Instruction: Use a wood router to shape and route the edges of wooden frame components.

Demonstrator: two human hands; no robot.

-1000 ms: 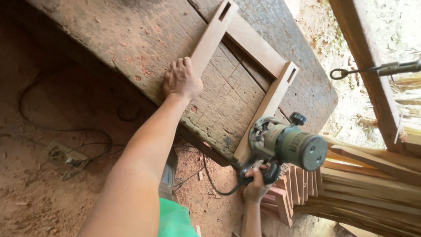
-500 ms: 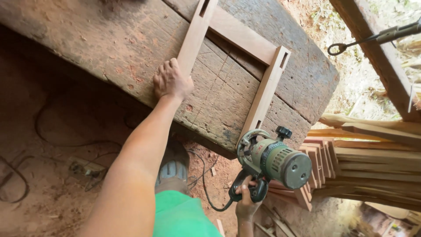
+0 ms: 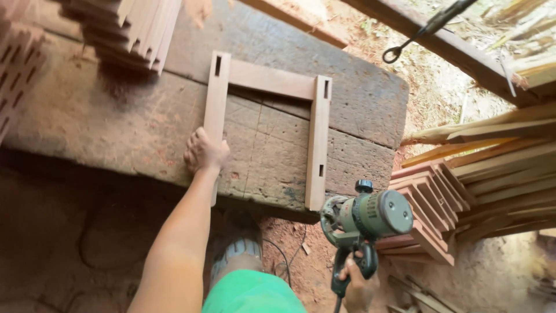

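A three-sided wooden frame [image 3: 272,80] with small slots lies flat on a thick, worn wooden workbench [image 3: 116,116]. My left hand [image 3: 204,152] presses down on the frame's left rail near its lower part. My right hand [image 3: 357,284] grips the handle of a green power tool [image 3: 370,217], held low and off the bench, just below and to the right of the frame's right rail [image 3: 318,145].
Stacks of cut wooden pieces sit at the top left [image 3: 124,32] and at the right [image 3: 440,203]. Long boards [image 3: 492,145] lean at the right. A metal hook [image 3: 399,51] hangs at the top. A power cord [image 3: 284,255] trails over the dirt floor by my shoe [image 3: 234,252].
The view has swung so the bench and frame sit more squarely. My left hand stays on the left rail. The power tool has dropped lower, away from the frame's right rail.
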